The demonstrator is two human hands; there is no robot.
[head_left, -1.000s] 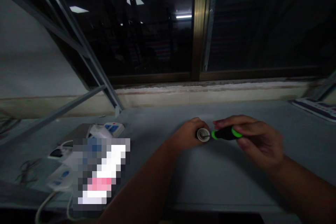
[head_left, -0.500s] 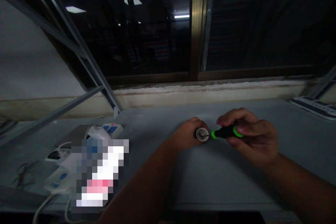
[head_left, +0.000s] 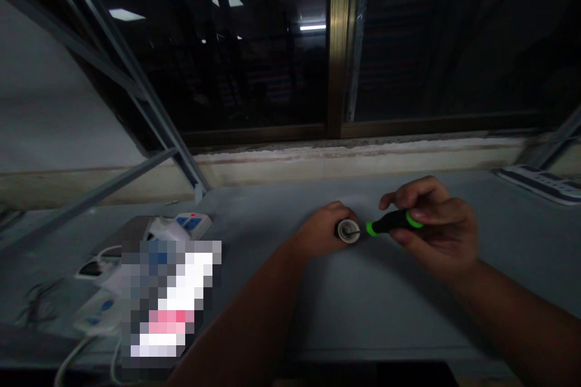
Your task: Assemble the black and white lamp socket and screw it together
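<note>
My left hand point(head_left: 323, 233) is closed around a small dark cylindrical part point(head_left: 347, 230) with a round white end face turned to the right. My right hand point(head_left: 436, 233) grips a screwdriver point(head_left: 391, 222) with a black handle and green rings. Its thin tip points left and meets the white end face of the part. Both hands hover just over the grey table point(head_left: 372, 302), in dim light. What lies inside the part is too small to make out.
A white power strip with blue buttons point(head_left: 193, 222), cables and other white plugs lie at the left beside a blurred-out patch. Another power strip point(head_left: 542, 182) sits at the far right. A window ledge and dark window run along the back; slanted metal bars stand at left.
The fingers of my right hand have shifted on the screwdriver handle, which has tilted slightly upward. My left hand and the part stay almost in place.
</note>
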